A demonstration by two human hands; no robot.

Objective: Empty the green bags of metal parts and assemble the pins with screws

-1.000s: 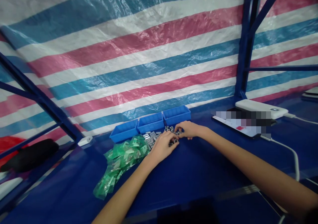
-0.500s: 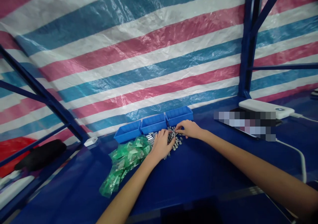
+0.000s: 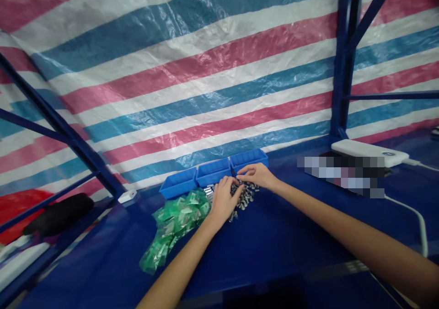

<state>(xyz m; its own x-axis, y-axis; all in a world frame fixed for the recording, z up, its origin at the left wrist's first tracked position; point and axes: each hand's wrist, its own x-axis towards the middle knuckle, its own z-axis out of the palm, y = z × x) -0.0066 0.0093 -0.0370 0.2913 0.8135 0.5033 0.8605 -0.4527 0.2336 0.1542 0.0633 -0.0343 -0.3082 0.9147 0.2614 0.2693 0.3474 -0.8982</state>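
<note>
A heap of small silver metal parts (image 3: 245,198) lies on the blue table (image 3: 274,245), just in front of three blue plastic bins (image 3: 212,172). My left hand (image 3: 223,199) rests on the left side of the heap with its fingers curled into the parts. My right hand (image 3: 256,174) is at the heap's far edge, fingers pinched together over the parts; what they hold is too small to make out. A pile of small green plastic bags (image 3: 173,224) lies to the left of my left hand.
A white power bank (image 3: 370,151) with a white cable (image 3: 420,222) sits at the right beside a flat dark device. Blue steel frame posts (image 3: 343,62) stand right and left. A striped tarp (image 3: 192,71) forms the back wall. A black pouch (image 3: 56,214) lies far left.
Both hands have shifted slightly over the heap, the right hand moving back toward the bins. The view has drifted a little, so everything sits slightly further right and up.
</note>
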